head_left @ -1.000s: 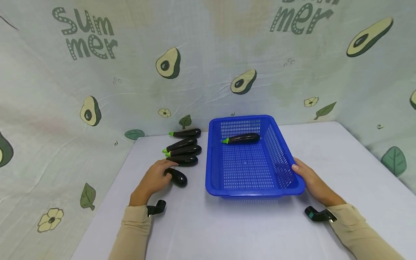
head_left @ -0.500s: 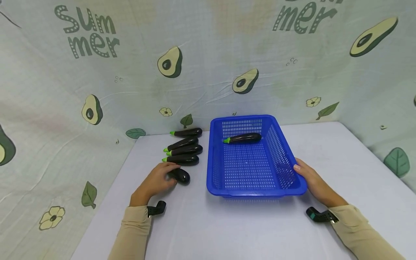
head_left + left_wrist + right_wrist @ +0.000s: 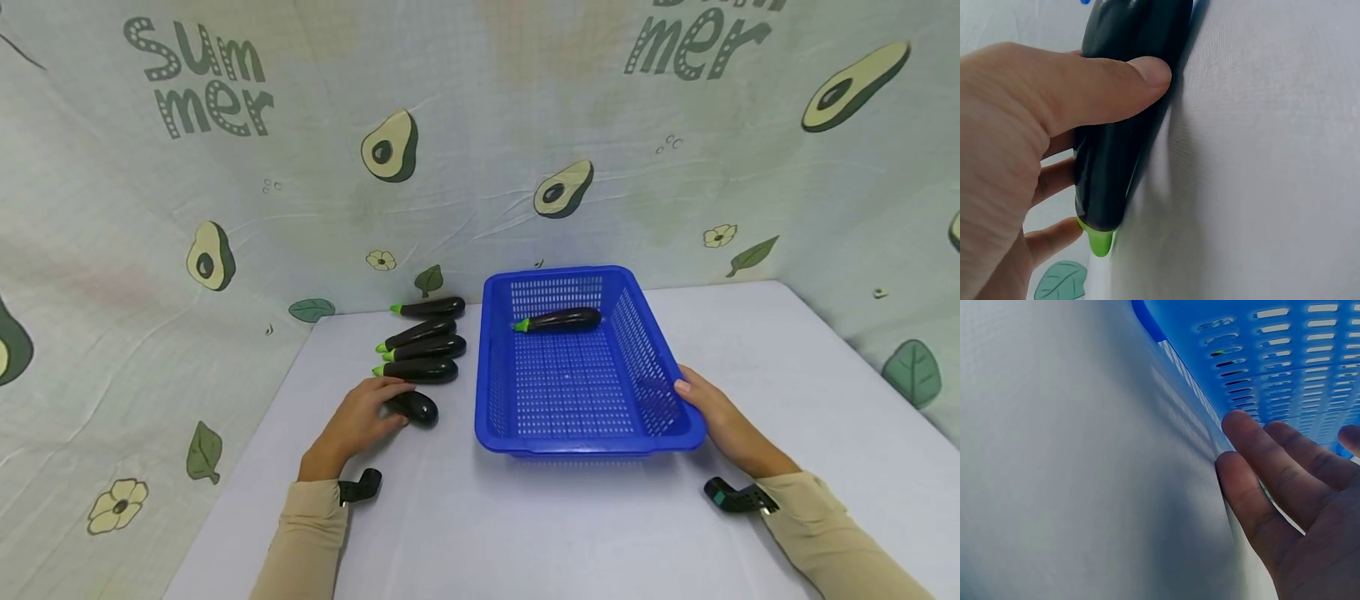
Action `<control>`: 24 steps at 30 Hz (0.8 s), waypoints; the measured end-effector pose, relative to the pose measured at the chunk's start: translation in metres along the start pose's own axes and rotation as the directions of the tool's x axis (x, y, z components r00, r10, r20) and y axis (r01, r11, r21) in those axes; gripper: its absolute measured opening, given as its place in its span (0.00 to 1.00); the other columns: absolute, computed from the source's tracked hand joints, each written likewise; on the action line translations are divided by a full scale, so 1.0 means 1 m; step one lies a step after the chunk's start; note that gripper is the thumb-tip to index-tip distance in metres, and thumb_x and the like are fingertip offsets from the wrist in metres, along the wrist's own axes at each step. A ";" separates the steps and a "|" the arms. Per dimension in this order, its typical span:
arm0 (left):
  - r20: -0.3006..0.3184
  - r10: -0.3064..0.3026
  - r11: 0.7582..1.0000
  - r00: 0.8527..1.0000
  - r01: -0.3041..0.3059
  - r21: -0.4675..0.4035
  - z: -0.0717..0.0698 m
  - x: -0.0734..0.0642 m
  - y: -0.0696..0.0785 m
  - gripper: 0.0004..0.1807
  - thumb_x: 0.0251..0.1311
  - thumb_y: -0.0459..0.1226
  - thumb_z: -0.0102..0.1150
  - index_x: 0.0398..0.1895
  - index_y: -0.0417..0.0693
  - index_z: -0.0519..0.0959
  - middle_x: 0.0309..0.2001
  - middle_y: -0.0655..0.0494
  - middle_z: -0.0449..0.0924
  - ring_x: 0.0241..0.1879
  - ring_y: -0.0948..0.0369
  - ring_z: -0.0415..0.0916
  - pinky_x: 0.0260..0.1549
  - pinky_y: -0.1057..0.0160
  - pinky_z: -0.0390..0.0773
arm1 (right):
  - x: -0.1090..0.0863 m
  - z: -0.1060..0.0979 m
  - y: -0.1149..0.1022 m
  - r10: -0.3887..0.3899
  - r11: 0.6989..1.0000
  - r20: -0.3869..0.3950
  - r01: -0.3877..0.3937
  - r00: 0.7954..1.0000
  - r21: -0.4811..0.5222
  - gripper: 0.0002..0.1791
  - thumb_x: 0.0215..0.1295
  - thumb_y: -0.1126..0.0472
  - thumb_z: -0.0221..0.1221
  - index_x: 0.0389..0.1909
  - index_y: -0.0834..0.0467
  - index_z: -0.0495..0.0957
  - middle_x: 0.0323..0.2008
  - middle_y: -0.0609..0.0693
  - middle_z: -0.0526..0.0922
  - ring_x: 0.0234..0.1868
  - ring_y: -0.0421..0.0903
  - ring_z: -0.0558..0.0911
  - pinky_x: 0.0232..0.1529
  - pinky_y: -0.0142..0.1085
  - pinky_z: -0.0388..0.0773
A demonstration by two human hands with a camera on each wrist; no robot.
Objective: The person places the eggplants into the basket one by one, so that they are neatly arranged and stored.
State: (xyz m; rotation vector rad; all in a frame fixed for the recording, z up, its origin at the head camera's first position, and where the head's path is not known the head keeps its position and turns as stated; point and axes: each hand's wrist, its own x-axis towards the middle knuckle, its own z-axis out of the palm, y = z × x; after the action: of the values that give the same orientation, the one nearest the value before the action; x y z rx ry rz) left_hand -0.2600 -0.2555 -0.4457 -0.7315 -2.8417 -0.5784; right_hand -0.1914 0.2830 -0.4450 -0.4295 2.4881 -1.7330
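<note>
In the head view my left hand point(image 3: 363, 419) grips a dark purple eggplant point(image 3: 417, 408), the nearest of a group on the white table. The left wrist view shows the thumb across this eggplant point(image 3: 1138, 28), fingers behind it and its green stem end pointing down. My right hand point(image 3: 723, 421) holds the near right corner of a blue perforated basket point(image 3: 588, 444), thumb at the rim. In the right wrist view its fingers point(image 3: 1279, 469) lie against the basket's outer side point(image 3: 1247, 337). One eggplant point(image 3: 562, 320) lies inside the basket toward the back.
Several more eggplants lie roughly in a row left of the basket, including one right behind my left hand point(image 3: 423, 371) and one at the back edge point(image 3: 431, 307). A patterned cloth point(image 3: 465, 167) hangs behind the white table point(image 3: 525, 533).
The left fingers have settled around the nearest eggplant, which has shifted slightly to the right. The right hand and the basket stay put.
</note>
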 end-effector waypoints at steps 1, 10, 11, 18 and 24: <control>0.003 -0.003 1.000 1.000 0.003 0.006 0.000 -0.001 -0.001 0.28 0.54 0.38 0.75 0.61 0.54 0.81 0.60 0.50 0.76 0.63 0.48 0.70 0.62 0.43 0.68 | 0.000 0.000 0.000 0.002 1.000 -0.002 -0.002 1.000 -0.005 0.35 0.82 0.46 0.34 0.79 0.63 0.44 0.74 0.68 0.54 0.73 0.69 0.50 0.69 0.63 0.46; -0.041 -0.004 0.999 0.999 0.006 0.045 0.002 -0.002 -0.001 0.29 0.57 0.42 0.74 0.64 0.55 0.80 0.61 0.50 0.76 0.63 0.48 0.70 0.62 0.43 0.68 | 0.000 0.001 0.000 -0.002 1.000 -0.009 0.002 1.000 0.002 0.36 0.82 0.47 0.35 0.79 0.65 0.44 0.74 0.70 0.53 0.73 0.71 0.49 0.65 0.71 0.43; -0.056 0.006 0.999 0.998 -0.004 0.049 0.003 -0.001 -0.001 0.29 0.56 0.42 0.74 0.64 0.55 0.80 0.60 0.50 0.77 0.63 0.48 0.70 0.61 0.43 0.69 | -0.001 0.001 0.000 -0.003 1.000 -0.009 0.003 1.000 0.005 0.36 0.82 0.47 0.35 0.79 0.65 0.44 0.74 0.70 0.53 0.73 0.71 0.49 0.65 0.72 0.43; -0.182 0.072 0.996 0.981 -0.061 0.065 0.006 -0.002 -0.003 0.32 0.52 0.41 0.77 0.64 0.53 0.79 0.57 0.48 0.78 0.59 0.46 0.73 0.58 0.42 0.72 | -0.001 0.001 0.001 0.003 1.000 -0.013 -0.004 1.000 -0.014 0.35 0.82 0.47 0.35 0.79 0.64 0.44 0.74 0.69 0.55 0.73 0.70 0.51 0.67 0.67 0.47; -0.242 0.076 0.997 0.967 -0.066 0.047 0.006 -0.003 -0.001 0.33 0.54 0.41 0.76 0.66 0.55 0.78 0.54 0.47 0.77 0.54 0.48 0.76 0.53 0.44 0.76 | -0.001 0.002 0.001 -0.001 1.000 -0.009 0.001 1.000 0.007 0.36 0.82 0.46 0.35 0.79 0.66 0.44 0.74 0.70 0.53 0.73 0.71 0.49 0.64 0.72 0.43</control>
State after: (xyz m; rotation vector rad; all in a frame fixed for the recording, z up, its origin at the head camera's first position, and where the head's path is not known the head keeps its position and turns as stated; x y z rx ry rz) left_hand -0.2583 -0.2554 -0.4528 -0.6994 -2.5827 -0.5594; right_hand -0.1903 0.2822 -0.4465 -0.4233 2.4880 -1.7472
